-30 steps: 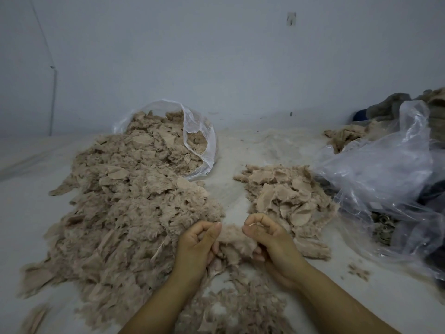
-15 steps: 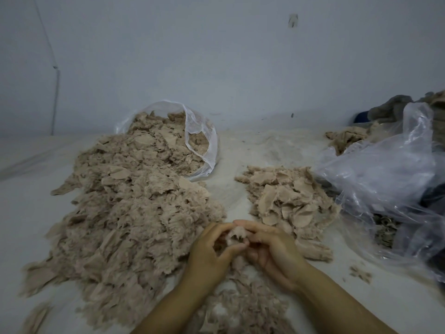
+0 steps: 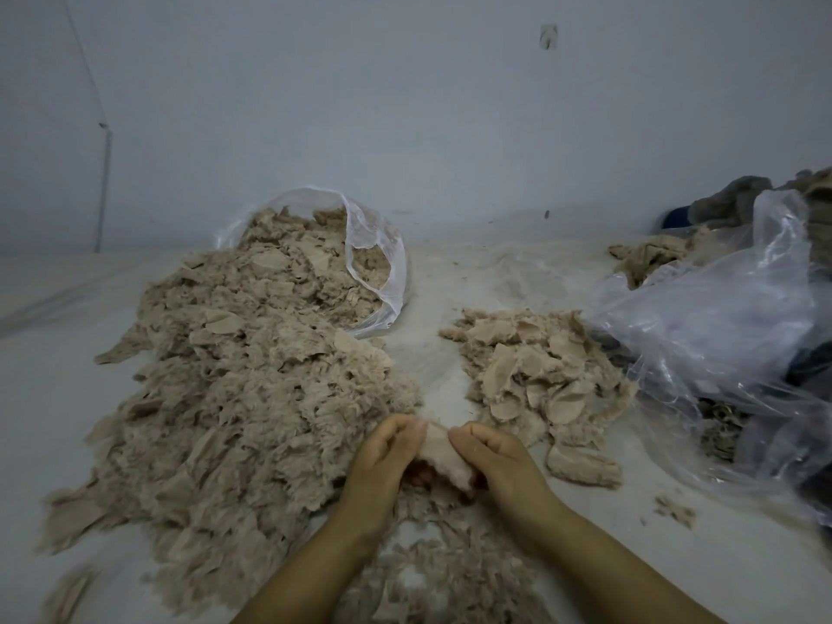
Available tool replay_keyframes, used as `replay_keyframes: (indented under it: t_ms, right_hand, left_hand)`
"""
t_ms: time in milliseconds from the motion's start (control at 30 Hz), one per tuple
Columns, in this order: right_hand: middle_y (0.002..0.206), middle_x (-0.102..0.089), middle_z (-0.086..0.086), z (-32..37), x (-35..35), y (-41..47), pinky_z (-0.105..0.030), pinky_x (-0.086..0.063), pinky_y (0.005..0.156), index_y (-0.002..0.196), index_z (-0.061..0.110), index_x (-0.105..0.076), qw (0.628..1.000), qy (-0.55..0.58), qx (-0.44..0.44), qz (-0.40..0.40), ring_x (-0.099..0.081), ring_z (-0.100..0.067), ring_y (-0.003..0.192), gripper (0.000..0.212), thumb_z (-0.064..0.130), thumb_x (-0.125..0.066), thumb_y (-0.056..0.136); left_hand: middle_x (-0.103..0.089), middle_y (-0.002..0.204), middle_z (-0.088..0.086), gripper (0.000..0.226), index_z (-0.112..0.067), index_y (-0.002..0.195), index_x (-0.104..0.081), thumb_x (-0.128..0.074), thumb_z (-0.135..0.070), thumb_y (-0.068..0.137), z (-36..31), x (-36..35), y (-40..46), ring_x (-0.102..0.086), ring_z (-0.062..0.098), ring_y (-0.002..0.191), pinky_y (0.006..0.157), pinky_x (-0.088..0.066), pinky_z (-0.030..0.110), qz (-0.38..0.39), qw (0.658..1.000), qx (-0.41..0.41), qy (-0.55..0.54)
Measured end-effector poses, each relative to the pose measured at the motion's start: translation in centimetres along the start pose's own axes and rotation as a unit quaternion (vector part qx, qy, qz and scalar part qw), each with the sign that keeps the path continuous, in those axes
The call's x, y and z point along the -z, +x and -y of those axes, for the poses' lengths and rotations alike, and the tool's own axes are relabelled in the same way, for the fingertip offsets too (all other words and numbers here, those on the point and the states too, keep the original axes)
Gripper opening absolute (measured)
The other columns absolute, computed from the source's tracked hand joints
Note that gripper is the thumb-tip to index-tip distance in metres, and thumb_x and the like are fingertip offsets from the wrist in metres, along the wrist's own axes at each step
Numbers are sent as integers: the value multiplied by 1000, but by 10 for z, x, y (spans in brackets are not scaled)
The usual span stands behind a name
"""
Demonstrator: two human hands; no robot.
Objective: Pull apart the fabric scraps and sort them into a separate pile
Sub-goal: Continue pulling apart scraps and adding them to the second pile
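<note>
A big heap of beige fluffy fabric scraps (image 3: 234, 389) spreads over the left of the white surface, spilling from a clear plastic bag (image 3: 376, 258) lying on its side. A smaller pile of flatter scraps (image 3: 540, 376) lies right of centre. In front of me, my left hand (image 3: 387, 461) and my right hand (image 3: 499, 461) both pinch one pale scrap (image 3: 443, 452) stretched between them, low over the loose scraps near my wrists.
A large crumpled clear plastic bag (image 3: 720, 326) fills the right side, with dark and brown cloth (image 3: 738, 209) behind it against the wall. A small loose tuft (image 3: 675, 511) lies at the lower right. More scraps (image 3: 441, 574) lie between my forearms.
My hands came together over a scrap half a second ago and have now drawn slightly apart, stretching it between them.
</note>
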State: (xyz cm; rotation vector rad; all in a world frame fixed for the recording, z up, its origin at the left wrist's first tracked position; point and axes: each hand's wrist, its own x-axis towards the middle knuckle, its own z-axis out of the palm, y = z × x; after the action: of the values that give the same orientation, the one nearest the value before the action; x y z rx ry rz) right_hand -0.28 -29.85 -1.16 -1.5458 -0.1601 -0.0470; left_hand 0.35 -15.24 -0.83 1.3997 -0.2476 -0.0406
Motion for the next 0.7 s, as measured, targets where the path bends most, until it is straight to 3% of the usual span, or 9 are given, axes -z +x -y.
replay_keyframes:
  t_ms: [100,167,233,333,500,600,700]
  right_hand:
    - [63,-39,-8,3,-3,-2,-27,-30,54,70,7,-51,1000,-8,11,4,-35,-19,59,30,28,-57,91]
    - [65,-47,-9,5,-2,-3,-27,-37,55,77,5,-55,1000,19,7,4,-43,-19,59,31,35,-64,81]
    - [68,-58,-7,5,-1,-4,-26,-44,56,83,6,-61,998,49,-14,23,-53,-15,60,24,26,-72,77]
    - [68,-65,-6,5,1,-3,-24,-47,57,79,6,-67,997,53,-28,44,-59,-13,58,5,9,-69,83]
    - [68,-63,-11,7,3,-2,-27,-48,54,86,2,-64,995,92,-43,18,-57,-17,54,8,9,-68,82]
    - [63,-56,-8,7,4,-1,-22,-42,43,88,8,-55,991,124,-43,-2,-49,-14,45,19,3,-71,78]
    - [65,-61,-5,9,6,-1,-21,-45,48,81,11,-62,993,118,-20,-5,-54,-13,53,16,5,-74,73]
  left_hand:
    - [-66,78,0,7,-11,86,-65,-62,-18,84,0,1,1,-62,14,74,65,-50,20,-3,999,-18,42]
    - [-66,72,2,12,-9,79,-65,-58,-13,88,1,1,0,-61,16,71,65,-50,22,0,999,-23,40]
    - [-68,75,6,16,-8,79,-68,-57,-17,86,0,1,0,-63,19,72,67,-52,26,5,1000,-12,11]
    - [-66,75,8,19,-8,78,-67,-59,-25,82,0,2,1,-62,20,71,65,-52,28,19,1000,-6,-9]
    - [-66,72,7,21,-13,78,-69,-55,-20,91,1,4,3,-60,19,65,58,-50,25,-9,1000,8,18]
    - [-57,58,3,28,-20,70,-70,-53,-25,92,1,4,2,-48,11,47,43,-40,21,-27,999,17,29]
    - [-47,50,-2,27,-25,67,-68,-54,-33,89,0,5,2,-37,9,41,39,-31,20,-35,999,16,26]
